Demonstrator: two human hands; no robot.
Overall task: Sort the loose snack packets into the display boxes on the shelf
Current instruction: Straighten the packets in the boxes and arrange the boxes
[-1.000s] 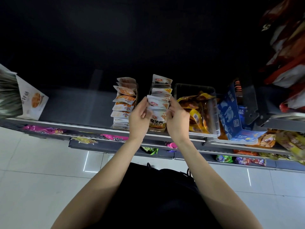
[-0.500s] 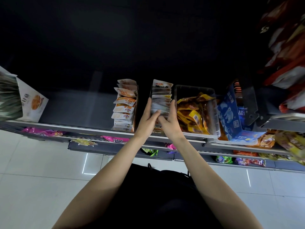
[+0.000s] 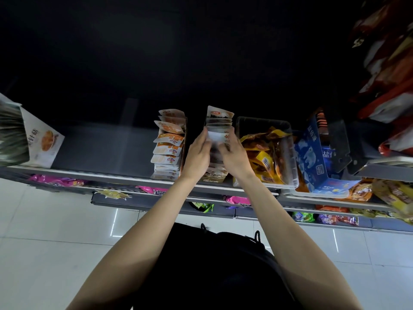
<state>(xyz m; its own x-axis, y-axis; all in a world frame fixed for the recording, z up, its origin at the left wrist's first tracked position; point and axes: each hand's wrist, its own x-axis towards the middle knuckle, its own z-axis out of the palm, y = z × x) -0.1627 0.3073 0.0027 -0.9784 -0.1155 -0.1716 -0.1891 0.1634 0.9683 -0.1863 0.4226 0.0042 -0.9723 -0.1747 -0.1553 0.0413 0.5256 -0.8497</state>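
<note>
Head view: both hands are in the middle box [image 3: 214,176] on the shelf [image 3: 100,151], among its upright row of packets [image 3: 220,118]. The left hand [image 3: 197,156] comes in from the left with fingers reaching up along the row; the right hand [image 3: 234,157] comes from the right. Between their fingertips sits a white packet [image 3: 215,136], blurred, seemingly pinched by both hands, though the blur makes the exact grasp hard to read. It stands about midway along the row, with more packets behind it toward the far end.

To the left is a second box [image 3: 171,144] with a fanned row of orange packets. To the right a clear tub [image 3: 288,151] holds loose yellow packs, and beyond it stands a blue carton [image 3: 312,153].

To do this step well, I judge the packet should go in upright, facing as its neighbours do. One hand should part the row while the other slides it down, then both press the stack square so nothing leans or pops out.
</note>
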